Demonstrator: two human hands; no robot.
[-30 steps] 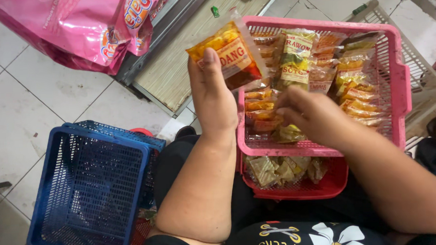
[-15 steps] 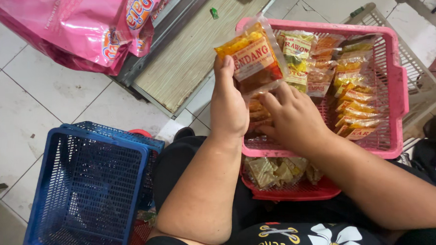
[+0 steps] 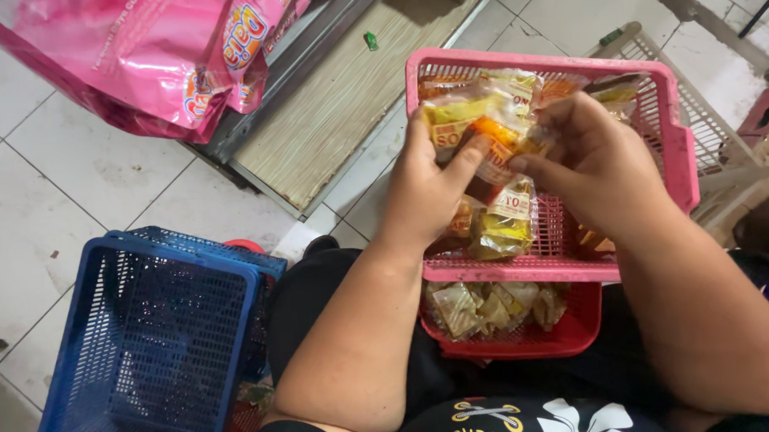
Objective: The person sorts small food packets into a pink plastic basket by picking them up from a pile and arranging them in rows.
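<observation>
My left hand (image 3: 426, 188) and my right hand (image 3: 594, 168) both grip a clear snack packet (image 3: 489, 142) with orange and yellow print, held over the pink plastic basket (image 3: 679, 134). More small snack packets (image 3: 506, 224) fill that basket beneath my fingers. The pink basket rests on a red basket (image 3: 571, 333) that holds pale crackers in clear bags (image 3: 483, 307). Both baskets sit on my lap.
A blue plastic crate (image 3: 148, 339) stands on the tiled floor at my left, over another red container. Big pink bags (image 3: 179, 69) lie at the upper left next to a wooden board (image 3: 345, 97). A beige basket (image 3: 727, 149) sits at the right.
My left hand brought the raised packet down and to the right over the pink basket. My right hand came up out of the basket and took hold of the same packet.
</observation>
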